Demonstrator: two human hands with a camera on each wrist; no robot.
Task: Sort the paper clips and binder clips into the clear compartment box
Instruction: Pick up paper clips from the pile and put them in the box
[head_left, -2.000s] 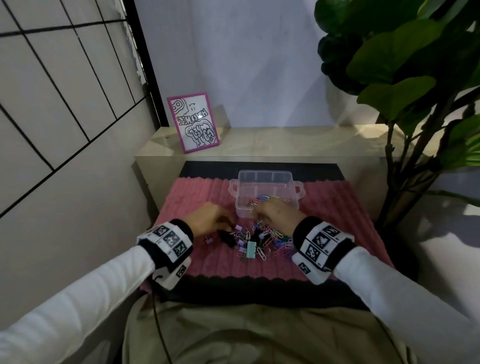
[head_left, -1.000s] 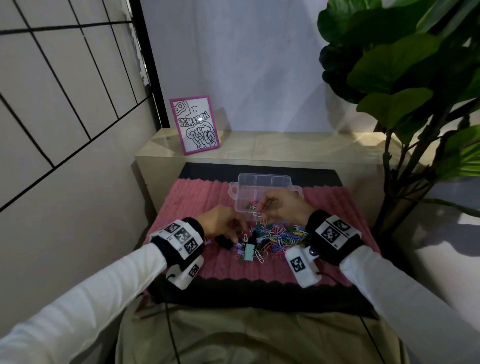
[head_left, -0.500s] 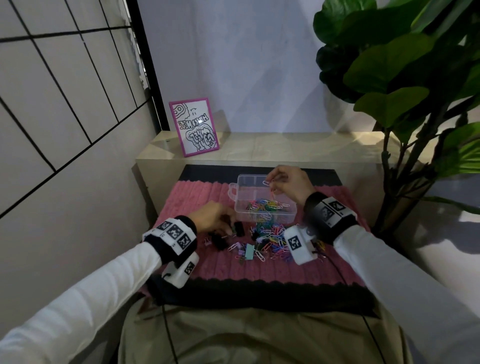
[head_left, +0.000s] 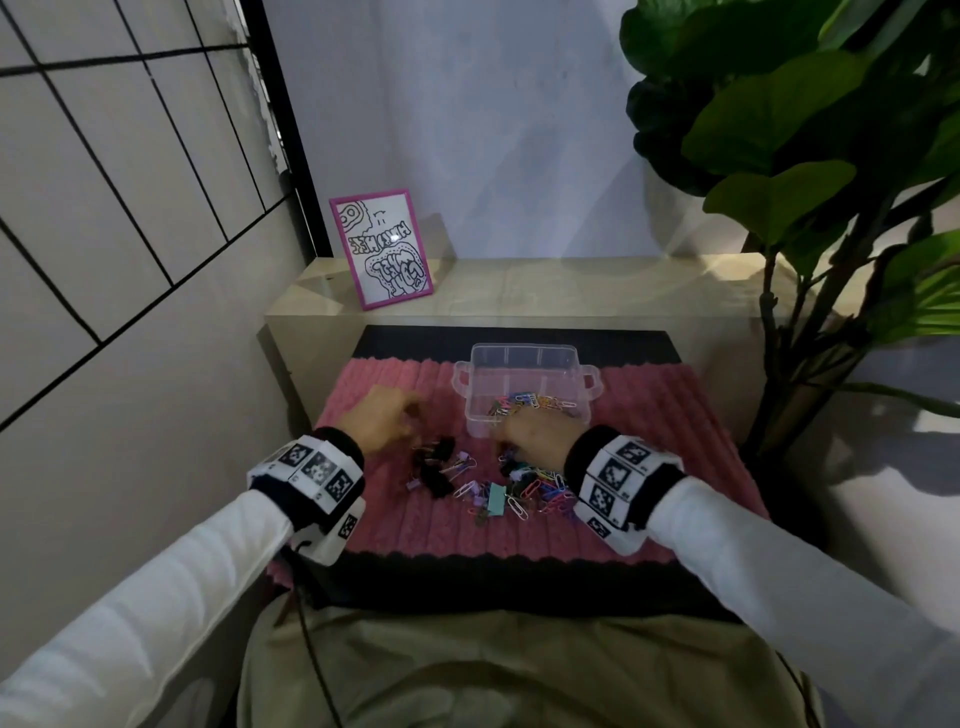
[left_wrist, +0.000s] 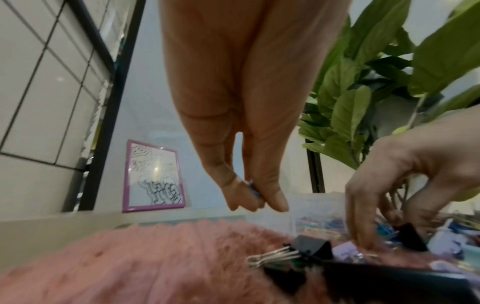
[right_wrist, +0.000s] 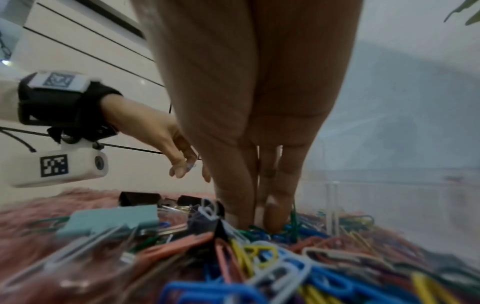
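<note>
The clear compartment box (head_left: 524, 364) stands on the pink mat (head_left: 395, 525), with colored paper clips (head_left: 535, 402) in its near compartment. In front of it lies a mixed pile of paper clips (head_left: 545, 493) (right_wrist: 259, 257) and binder clips, including a teal one (head_left: 496, 500) (right_wrist: 111, 218) and black ones (head_left: 439, 457) (left_wrist: 310, 247). My right hand (head_left: 535, 441) (right_wrist: 255, 218) reaches down into the pile, fingertips pinched together among paper clips. My left hand (head_left: 387, 421) (left_wrist: 255, 195) hovers left of the black clips, pinching a small blue clip (left_wrist: 252, 188) between thumb and finger.
A pink-framed drawing (head_left: 382, 249) leans on the beige shelf (head_left: 571, 291) behind the mat. A large leafy plant (head_left: 805, 156) stands at the right, its stem beside the mat. A tiled wall (head_left: 104, 208) runs close along the left.
My right hand came back from above the far part of the box and dropped into the pile in front of it. My left hand stayed by the black binder clips.
</note>
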